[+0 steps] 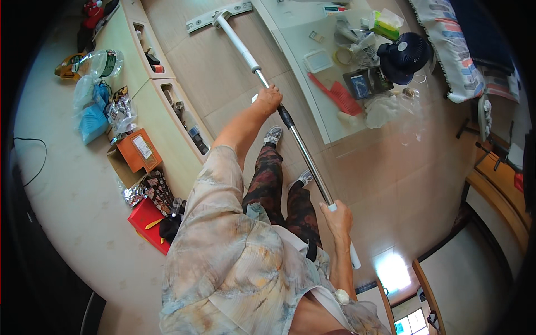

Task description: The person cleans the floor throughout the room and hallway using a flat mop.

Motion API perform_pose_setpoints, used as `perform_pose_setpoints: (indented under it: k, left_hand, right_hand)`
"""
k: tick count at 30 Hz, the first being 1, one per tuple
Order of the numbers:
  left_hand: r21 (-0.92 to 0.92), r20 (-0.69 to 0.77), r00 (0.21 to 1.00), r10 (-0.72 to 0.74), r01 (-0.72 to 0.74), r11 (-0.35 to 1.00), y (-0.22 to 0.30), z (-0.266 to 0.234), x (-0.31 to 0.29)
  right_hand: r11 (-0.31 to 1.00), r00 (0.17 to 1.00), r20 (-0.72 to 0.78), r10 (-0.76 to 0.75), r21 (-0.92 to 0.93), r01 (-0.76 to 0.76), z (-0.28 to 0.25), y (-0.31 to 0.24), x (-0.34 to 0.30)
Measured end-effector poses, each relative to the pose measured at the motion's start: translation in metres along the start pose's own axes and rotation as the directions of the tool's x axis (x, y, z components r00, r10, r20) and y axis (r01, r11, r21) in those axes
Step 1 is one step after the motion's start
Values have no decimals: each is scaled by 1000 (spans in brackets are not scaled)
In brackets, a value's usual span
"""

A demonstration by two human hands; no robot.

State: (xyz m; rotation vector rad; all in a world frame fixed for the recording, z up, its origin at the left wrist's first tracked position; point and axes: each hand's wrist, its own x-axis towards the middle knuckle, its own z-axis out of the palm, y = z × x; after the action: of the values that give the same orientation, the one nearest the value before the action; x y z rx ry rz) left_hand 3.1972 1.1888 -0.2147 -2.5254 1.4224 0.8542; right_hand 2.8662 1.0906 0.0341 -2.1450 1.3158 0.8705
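Note:
A long flat mop (306, 152) runs slantwise from the upper left down to the right in front of my body. My left hand (269, 100) is wrapped round the middle of its pole, just above a black joint. Lower down, my right hand (338, 218) grips the white end piece of the handle. The mop's wide pale head (202, 22) lies on the floor between the cabinet and the glass table; its underside is hidden. Both hands are closed on the pole, and my feet stand close to it.
On the left, a long low cabinet (151, 120) carries bags, an orange box (139, 149) and a red box (146, 223). The glass-topped table (298, 47) at the upper right holds a dark fan (403, 57) and a red fly swatter-like piece (338, 95). Wooden furniture (499, 206) stands far right.

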Motion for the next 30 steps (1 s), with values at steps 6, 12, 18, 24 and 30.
perform_pose_setpoints:
  k: [6, 12, 18, 24, 30]
  left_hand:
    - [29, 137, 984, 112, -117, 993, 108, 41, -20]
    - [23, 136, 946, 294, -300, 954, 244, 97, -88]
    - [61, 209, 866, 454, -475, 878, 392, 135, -168]
    - [-156, 273, 760, 590, -570, 807, 525, 145, -239]
    - [-331, 273, 717, 641, -555, 763, 567, 119, -272]
  right_hand:
    - [1000, 999, 53, 5, 27, -7, 3, 110, -42]
    - [998, 989, 134, 59, 12, -61, 9, 250, -110]
    - [993, 973, 202, 109, 25, -116, 25, 405, -190]
    - [964, 948, 202, 244, -161, -213, -1, 517, -279]
    - [927, 954, 35, 299, -246, -282, -29, 562, -319]
